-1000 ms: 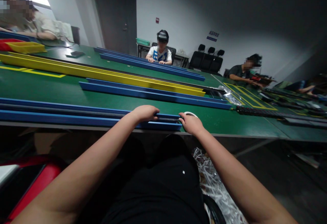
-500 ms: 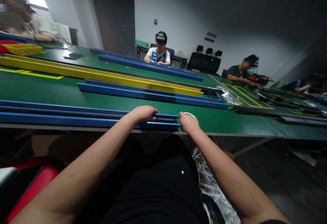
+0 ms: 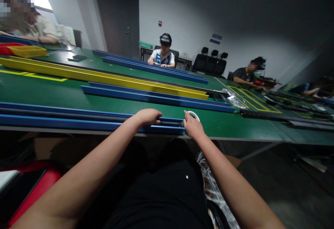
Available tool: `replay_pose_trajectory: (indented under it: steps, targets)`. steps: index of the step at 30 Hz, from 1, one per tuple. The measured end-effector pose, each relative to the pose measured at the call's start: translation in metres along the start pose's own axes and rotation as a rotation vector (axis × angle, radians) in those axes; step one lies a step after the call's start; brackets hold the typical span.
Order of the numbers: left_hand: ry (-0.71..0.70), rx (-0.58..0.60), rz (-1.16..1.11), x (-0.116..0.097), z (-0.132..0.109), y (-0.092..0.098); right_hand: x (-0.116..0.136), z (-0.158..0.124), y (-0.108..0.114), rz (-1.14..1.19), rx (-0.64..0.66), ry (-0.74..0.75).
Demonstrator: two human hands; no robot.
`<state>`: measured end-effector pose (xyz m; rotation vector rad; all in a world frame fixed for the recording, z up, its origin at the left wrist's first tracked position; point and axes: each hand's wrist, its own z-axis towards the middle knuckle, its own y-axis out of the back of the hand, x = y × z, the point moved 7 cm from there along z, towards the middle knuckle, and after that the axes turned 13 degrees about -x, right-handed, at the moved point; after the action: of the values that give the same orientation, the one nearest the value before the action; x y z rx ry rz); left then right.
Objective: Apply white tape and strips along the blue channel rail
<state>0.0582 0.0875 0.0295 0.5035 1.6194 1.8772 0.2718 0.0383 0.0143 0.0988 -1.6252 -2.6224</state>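
A long blue channel [image 3: 91, 120] with raised side walls and a dark strip [image 3: 114, 116] inside lies along the near table edge. My left hand [image 3: 149, 117] reaches over its right part, fingers bent down around the strip; what the fingertips grip is hidden. At the channel's right end is my right hand [image 3: 193, 126], its index finger stretched out and apart from the thumb. Just behind this hand shows a white ring-shaped thing [image 3: 195, 115], partly covered by it; whether they touch I cannot tell.
Farther back on the green table [image 3: 221, 124] lie another blue channel [image 3: 156, 98], a long yellow channel [image 3: 104, 76] and clear plastic wrap [image 3: 235, 98]. A yellow tray [image 3: 28, 51] stands far left. Several people sit around the table. Black strips [image 3: 263, 115] lie right.
My right index finger has straightened and lifted away from the thumb, and more of the white ring shows. The left hand stays over the channel. The view has shifted slightly.
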Motion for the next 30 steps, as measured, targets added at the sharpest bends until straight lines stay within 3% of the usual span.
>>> replay_pose_trajectory:
  steps: [13,30]
  targets:
    - [0.030,-0.001,-0.001,0.000,-0.001,0.001,0.004,-0.002,0.003,0.083,-0.054,0.066]
    - [0.022,0.001,0.005,0.002,-0.001,0.000,0.004,-0.005,0.009,0.094,-0.032,0.035]
